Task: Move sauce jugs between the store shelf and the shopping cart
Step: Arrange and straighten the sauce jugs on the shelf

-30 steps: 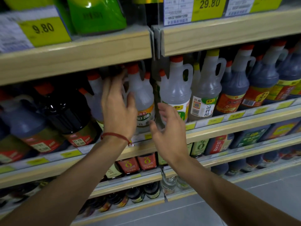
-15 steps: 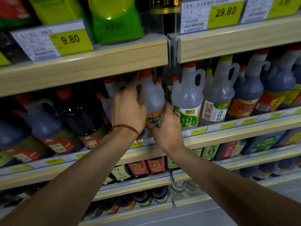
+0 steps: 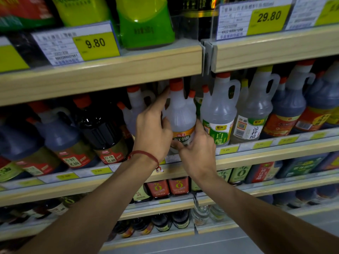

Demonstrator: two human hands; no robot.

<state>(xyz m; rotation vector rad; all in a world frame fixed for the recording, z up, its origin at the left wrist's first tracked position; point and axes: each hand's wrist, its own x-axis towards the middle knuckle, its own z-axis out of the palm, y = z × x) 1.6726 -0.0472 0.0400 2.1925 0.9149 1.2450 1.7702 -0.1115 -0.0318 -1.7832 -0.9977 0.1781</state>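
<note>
Both forearms reach up to middle shelf (image 3: 256,155). On left wrist, red string bracelet (image 3: 146,154). Grip of left hand (image 3: 153,129) clamped round left side of clear sauce jug (image 3: 181,114), index finger up by neck. Grip of right hand (image 3: 198,149) pinches jug's label low down. Jug upright in shelf's front row, just beside green-label jug (image 3: 218,116). Above: price tags 9.80 (image 3: 95,43), 29.80 (image 3: 268,16).

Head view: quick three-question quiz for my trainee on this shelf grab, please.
1. True or false: both the left hand and right hand hold the clear red-capped jug.
2. The yellow price tag at upper right reads: A 9.80, B 29.80, C 19.80?
3. Fill in: the neighbouring jug just right of the held one has a ___ label.
Key: 1 true; 2 B; 3 green.
</note>
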